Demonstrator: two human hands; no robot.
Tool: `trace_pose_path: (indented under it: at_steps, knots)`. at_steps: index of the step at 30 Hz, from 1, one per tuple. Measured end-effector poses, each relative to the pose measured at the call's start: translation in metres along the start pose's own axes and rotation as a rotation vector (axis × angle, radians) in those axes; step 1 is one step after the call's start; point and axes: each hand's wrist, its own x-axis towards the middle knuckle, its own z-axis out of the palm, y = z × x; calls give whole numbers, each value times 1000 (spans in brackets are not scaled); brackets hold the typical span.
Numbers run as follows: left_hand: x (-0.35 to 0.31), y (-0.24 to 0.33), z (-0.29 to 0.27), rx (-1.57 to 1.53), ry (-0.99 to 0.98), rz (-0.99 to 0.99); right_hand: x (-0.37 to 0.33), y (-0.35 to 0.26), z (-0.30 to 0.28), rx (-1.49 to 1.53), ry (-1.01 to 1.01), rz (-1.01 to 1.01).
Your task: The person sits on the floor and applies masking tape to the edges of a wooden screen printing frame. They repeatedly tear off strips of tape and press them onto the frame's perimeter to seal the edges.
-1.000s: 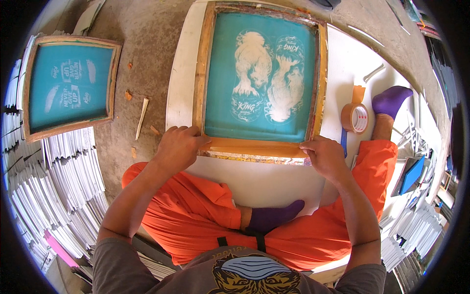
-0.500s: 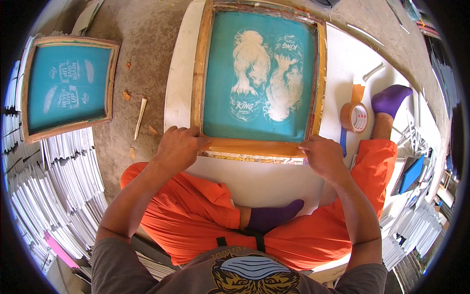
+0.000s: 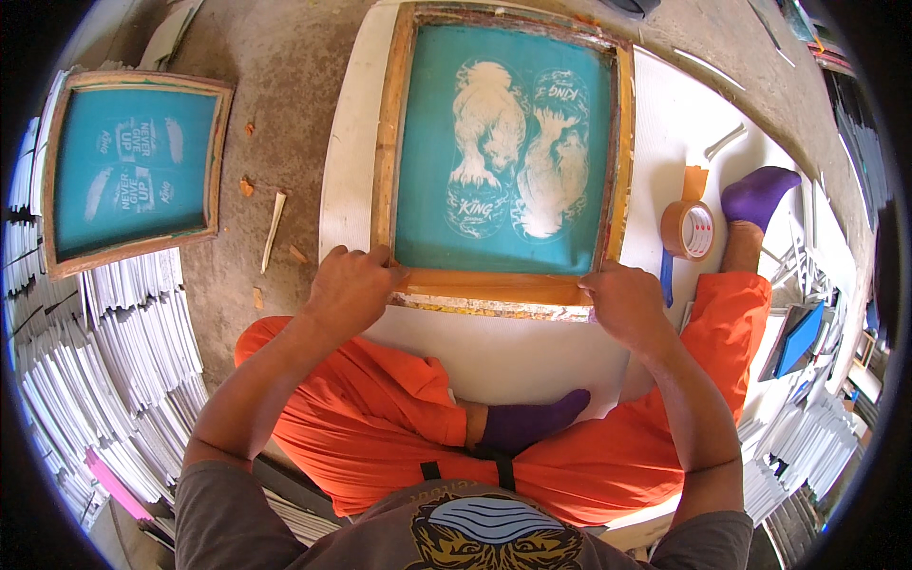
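A wooden-framed printing screen (image 3: 432, 190) with teal mesh and pale animal designs lies in front of me on a white board (image 3: 348, 171). Along its near edge stretches a strip of brown packing tape (image 3: 494, 286). My left hand (image 3: 353, 290) pinches the strip's left end at the near left corner of the frame. At the near right corner, the fingers of my right hand (image 3: 629, 302) are closed on the other end. The strip lies over the near frame bar and appears to touch it; how firmly it sticks I cannot tell.
A tape roll (image 3: 687, 230) with a loose end stands right of the screen, over a blue strip (image 3: 667, 275). A second teal screen (image 3: 133, 171) rests at left on stacked white sheets (image 3: 142, 328). My purple-socked feet (image 3: 537, 418) and orange-trousered legs flank the near side.
Almost nothing differs. Both hands keep hold of the tape at the same corners, and the view has shifted very slightly.
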Motion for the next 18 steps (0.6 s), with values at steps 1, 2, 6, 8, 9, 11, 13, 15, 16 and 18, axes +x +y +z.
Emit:
trace_pose_path:
  at_steps: [1, 2, 6, 8, 9, 11, 13, 15, 16, 18]
  knots:
    - [-1, 0, 1, 18, 12, 16, 0, 0, 1, -1, -1, -2]
    - [-1, 1, 1, 28, 10, 16, 0, 0, 1, -4, -3, -7]
    - [0, 5, 1, 46, -52, -12, 0, -3, 0, -9, -19, -8]
    - [1, 6, 1, 57, -89, -24, 0, -3, 0, -7, -20, -5]
    - [1, 6, 1, 68, -96, -19, -1, -4, 1, -5, -18, -6]
    - [1, 6, 3, 88, -95, -10, -1, -5, -1, -15, -21, -2]
    - [1, 7, 5, 104, -81, -4, 0, -7, -2, -38, -35, 4]
    - [1, 7, 6, 104, -82, 2, 0, -6, -1, -42, -42, 0]
    - [1, 6, 7, 105, -82, 5, -1, -6, 0, -44, -45, -2]
    - [0, 7, 7, 106, -68, 10, -1, -6, 0, -53, -68, 2]
